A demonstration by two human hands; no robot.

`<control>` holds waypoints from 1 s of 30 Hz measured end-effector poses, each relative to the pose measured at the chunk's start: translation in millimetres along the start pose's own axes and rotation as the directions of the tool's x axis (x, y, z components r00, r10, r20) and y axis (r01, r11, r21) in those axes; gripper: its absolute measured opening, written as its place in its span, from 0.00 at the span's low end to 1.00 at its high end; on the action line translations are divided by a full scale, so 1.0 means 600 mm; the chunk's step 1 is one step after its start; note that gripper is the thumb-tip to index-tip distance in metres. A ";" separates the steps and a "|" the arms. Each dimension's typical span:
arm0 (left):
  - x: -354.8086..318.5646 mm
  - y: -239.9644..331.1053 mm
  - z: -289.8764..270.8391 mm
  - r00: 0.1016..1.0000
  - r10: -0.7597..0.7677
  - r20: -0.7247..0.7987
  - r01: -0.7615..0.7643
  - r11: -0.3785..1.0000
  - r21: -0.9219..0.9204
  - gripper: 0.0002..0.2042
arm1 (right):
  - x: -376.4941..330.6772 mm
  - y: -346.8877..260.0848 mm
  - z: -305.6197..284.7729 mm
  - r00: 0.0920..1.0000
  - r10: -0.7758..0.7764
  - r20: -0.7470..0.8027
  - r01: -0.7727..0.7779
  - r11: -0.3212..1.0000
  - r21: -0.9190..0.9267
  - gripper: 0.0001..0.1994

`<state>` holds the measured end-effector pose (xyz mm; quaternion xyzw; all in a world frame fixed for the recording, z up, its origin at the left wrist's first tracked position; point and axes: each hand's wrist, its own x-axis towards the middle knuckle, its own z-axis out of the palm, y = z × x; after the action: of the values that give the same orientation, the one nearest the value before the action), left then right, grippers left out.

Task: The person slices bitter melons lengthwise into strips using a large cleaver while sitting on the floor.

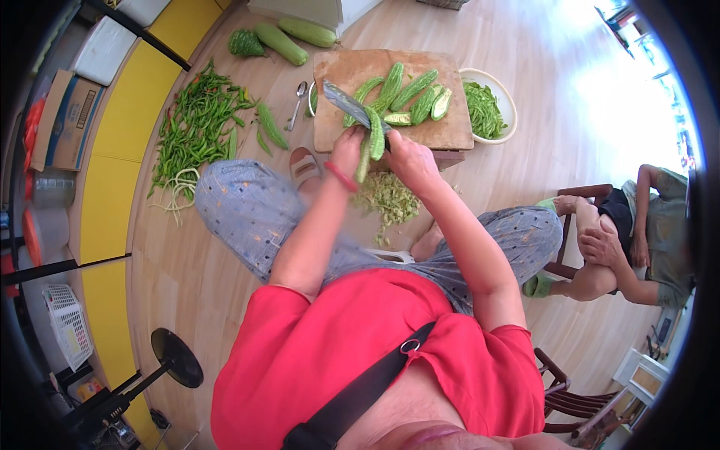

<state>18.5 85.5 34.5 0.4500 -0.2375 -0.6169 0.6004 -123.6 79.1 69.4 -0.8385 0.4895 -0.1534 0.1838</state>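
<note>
Bitter gourd pieces, six, lie on one board, left hand gripping more gourd, right hand one knife.

red short-sleeved top | blue-grey patterned trousers | black strap | red wristband

At the fingers: one knife. Beyond the fingers: one cutting board, which carries about six green gourds. Forward-left of the fingers: three large gourds, one spoon. Forward-right: one white bowl.
</note>
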 end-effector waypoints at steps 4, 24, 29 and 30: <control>-0.012 0.005 -0.013 0.987 -0.150 0.052 0.140 0.979 0.148 0.10 | 0.058 0.025 0.025 0.994 0.090 -0.060 -0.088 0.996 0.028 0.06; 0.053 -0.039 -0.094 0.917 -0.174 -0.359 0.151 0.984 -0.090 0.14 | 0.036 0.052 -0.046 0.922 0.334 0.195 -0.373 0.635 0.677 0.09; 0.050 -0.045 -0.090 0.919 -0.302 -0.254 0.260 0.947 -0.188 0.13 | 0.007 0.191 -0.037 0.826 0.475 -0.302 -0.441 0.880 0.176 0.15; 0.049 -0.044 -0.092 0.919 -0.318 -0.231 0.276 0.941 -0.197 0.13 | 0.010 0.207 -0.042 0.786 0.596 -0.161 -0.493 0.763 0.419 0.13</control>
<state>54.4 75.6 -22.2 0.5079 -0.0351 -0.6539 0.5597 -227.0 13.7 35.1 -0.5791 0.6990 -0.2970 0.2962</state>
